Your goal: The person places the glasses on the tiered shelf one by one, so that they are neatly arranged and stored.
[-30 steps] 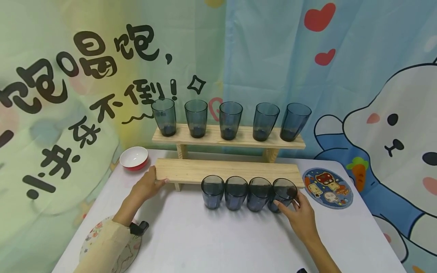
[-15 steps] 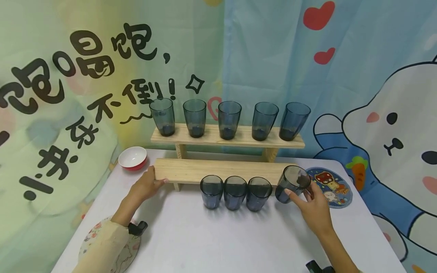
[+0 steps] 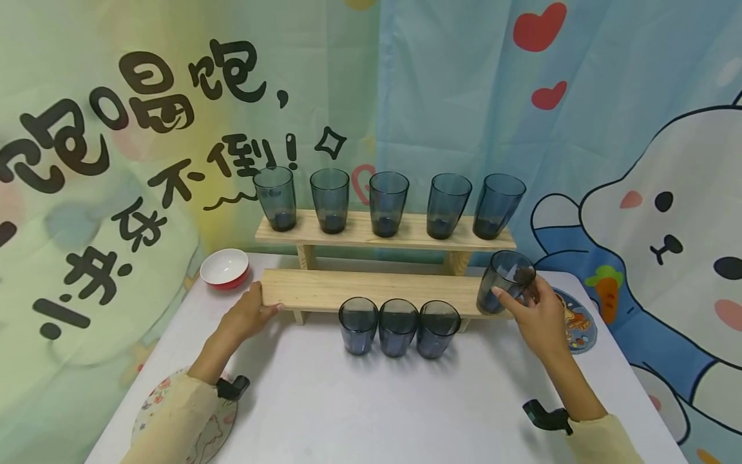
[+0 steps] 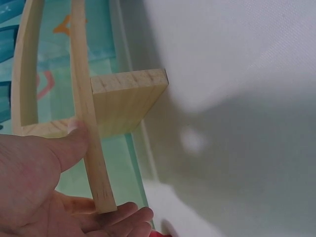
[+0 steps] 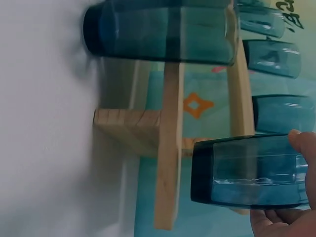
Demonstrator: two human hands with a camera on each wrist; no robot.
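A blue-tinted drinking glass (image 3: 497, 290) is in my right hand (image 3: 545, 319), thumb on the near side and fingers behind. It is upright at the right end of the lower step of a two-tier wooden shelf (image 3: 348, 289). In the right wrist view, a small gap shows between the base of the held glass (image 5: 247, 173) and the board. My left hand (image 3: 246, 316) grips the left end of that step. The left wrist view has its thumb on the front edge of the board (image 4: 89, 123). Three more glasses (image 3: 398, 327) stand on the table before the shelf.
Several matching glasses (image 3: 389, 203) line the upper step. A red-and-white bowl (image 3: 225, 269) sits at the left, with a flowered round mat (image 3: 217, 428) under the left forearm. A blue round mat (image 3: 580, 322) lies right, partly hidden by the hand. A printed curtain hangs behind the white table (image 3: 371, 412).
My right hand has lifted the rightmost glass from the front row and carried it up, back and slightly right to the lower step's end. The left hand keeps its place.
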